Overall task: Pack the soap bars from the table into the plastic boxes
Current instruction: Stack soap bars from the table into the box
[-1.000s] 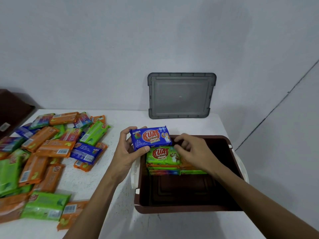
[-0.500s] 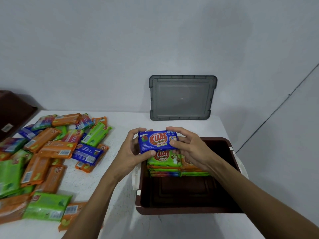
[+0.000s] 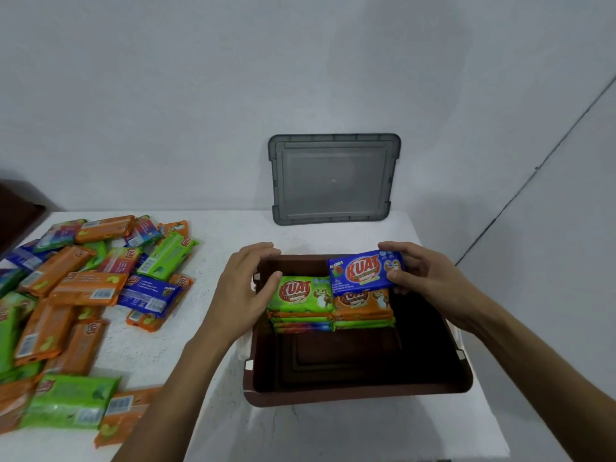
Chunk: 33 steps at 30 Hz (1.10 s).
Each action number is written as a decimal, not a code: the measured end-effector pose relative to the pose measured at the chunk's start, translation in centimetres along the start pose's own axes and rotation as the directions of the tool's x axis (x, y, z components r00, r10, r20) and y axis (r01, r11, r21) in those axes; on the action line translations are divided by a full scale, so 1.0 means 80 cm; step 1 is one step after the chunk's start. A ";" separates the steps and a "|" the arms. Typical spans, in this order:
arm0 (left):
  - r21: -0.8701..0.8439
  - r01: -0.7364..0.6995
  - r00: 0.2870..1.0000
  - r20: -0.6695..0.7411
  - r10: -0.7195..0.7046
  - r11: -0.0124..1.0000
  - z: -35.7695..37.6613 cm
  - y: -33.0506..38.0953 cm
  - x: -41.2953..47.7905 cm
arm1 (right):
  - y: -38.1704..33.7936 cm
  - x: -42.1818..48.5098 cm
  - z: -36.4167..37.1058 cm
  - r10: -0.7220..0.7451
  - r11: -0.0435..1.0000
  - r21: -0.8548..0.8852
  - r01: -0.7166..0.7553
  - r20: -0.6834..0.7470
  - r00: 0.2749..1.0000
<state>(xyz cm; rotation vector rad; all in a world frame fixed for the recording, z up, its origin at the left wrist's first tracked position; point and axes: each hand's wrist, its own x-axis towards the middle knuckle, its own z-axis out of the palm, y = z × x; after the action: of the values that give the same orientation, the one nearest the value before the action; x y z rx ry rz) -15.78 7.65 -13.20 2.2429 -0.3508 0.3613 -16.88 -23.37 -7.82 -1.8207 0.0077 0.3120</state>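
Here, at the white table (image 3: 230, 235) against the wall (image 3: 160, 95), right hand (image 3: 431, 283) pinches blue soap bar (image 3: 361, 273); left hand (image 3: 241, 290) relaxed.

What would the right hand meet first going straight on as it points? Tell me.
Probably the left hand at the plastic box's left rim, its blue soap bar clearing the green one; depth unclear.
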 end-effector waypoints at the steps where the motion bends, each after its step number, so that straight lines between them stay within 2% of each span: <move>1: 0.060 -0.028 1.000 0.014 0.028 0.998 0.003 -0.003 -0.001 | 0.003 -0.001 -0.004 0.011 0.999 -0.031 -0.011 -0.011 1.000; 3: 0.138 -0.060 0.998 0.030 0.057 0.989 0.008 -0.009 -0.004 | 0.009 -0.003 -0.007 0.031 0.995 -0.092 -0.034 -0.028 0.999; 9: 0.215 -0.058 0.998 0.027 0.053 0.975 0.011 -0.012 -0.005 | 0.023 0.000 0.010 0.088 0.963 -0.253 -0.096 -0.041 0.995; 14: 0.277 -0.046 0.999 0.040 0.036 0.960 0.011 -0.011 -0.005 | 0.029 0.008 0.021 0.051 0.830 -0.546 -0.110 -0.122 0.991; 16: 0.296 -0.055 0.998 0.051 0.042 0.953 0.011 -0.010 -0.004 | 0.031 0.010 0.026 0.043 0.785 -0.609 -0.116 -0.132 0.990; 23: 0.338 -0.041 0.998 0.060 0.021 0.940 0.012 -0.010 -0.005 | 0.027 0.009 0.041 0.048 0.667 -0.736 -0.119 -0.116 0.992; 33: 0.350 0.013 1.000 -0.014 -0.009 0.937 0.013 0.000 -0.012 | 0.025 -0.004 0.053 0.022 0.673 -0.733 -0.100 -0.116 0.993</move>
<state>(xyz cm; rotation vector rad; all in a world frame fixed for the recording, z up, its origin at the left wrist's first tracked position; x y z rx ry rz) -16.49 6.97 -14.24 2.5887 -0.2839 0.4614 -18.40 -19.95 -10.62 -2.6632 0.0118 0.2930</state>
